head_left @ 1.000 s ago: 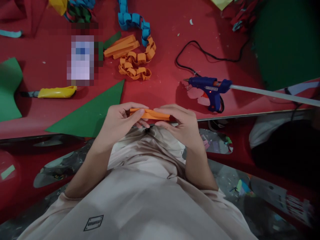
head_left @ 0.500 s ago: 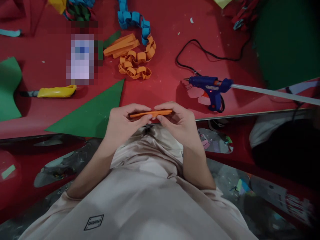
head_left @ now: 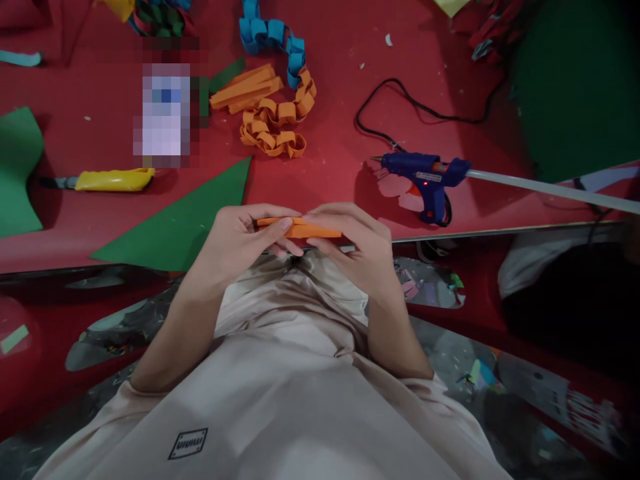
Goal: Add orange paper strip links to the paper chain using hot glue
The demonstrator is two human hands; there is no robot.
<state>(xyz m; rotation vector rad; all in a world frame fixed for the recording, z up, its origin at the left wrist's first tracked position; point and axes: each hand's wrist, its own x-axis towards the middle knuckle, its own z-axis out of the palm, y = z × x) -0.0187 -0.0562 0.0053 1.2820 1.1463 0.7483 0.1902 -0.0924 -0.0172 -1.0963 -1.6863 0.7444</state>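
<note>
1. Orange paper (head_left: 316,231) is in your two hands, level with the table's near edge and above your lap; whether it is one folded strip or several layered ones, I cannot tell.
2. Your left hand (head_left: 233,241) grasps its left part, thumb laid on top and fingers curled behind, which probably keeps the paper flat and steady.
3. Your right hand (head_left: 365,243) has the other end in a looser grasp, fingers over the far side and thumb just below, perhaps leaving the paper free to turn.
4. Loose orange strips (head_left: 247,88) lie toward the table's far edge, beside an orange paper chain (head_left: 287,112) that joins a blue paper chain (head_left: 275,33); that spot seems to give your hands elbow room while leaving them near.
5. To your right, the glue gun (head_left: 410,164) lies on its side near the table's near edge, its light glowing red. Its nozzle points left above pink paper (head_left: 390,187), possibly meant to catch drips, while the glue stick (head_left: 530,185) juts rightward, away from you.
6. To your left, the yellow cutter (head_left: 115,180) sits beyond the green triangle (head_left: 185,223), its dark end facing away from your fingers, presumably for safety.
</note>
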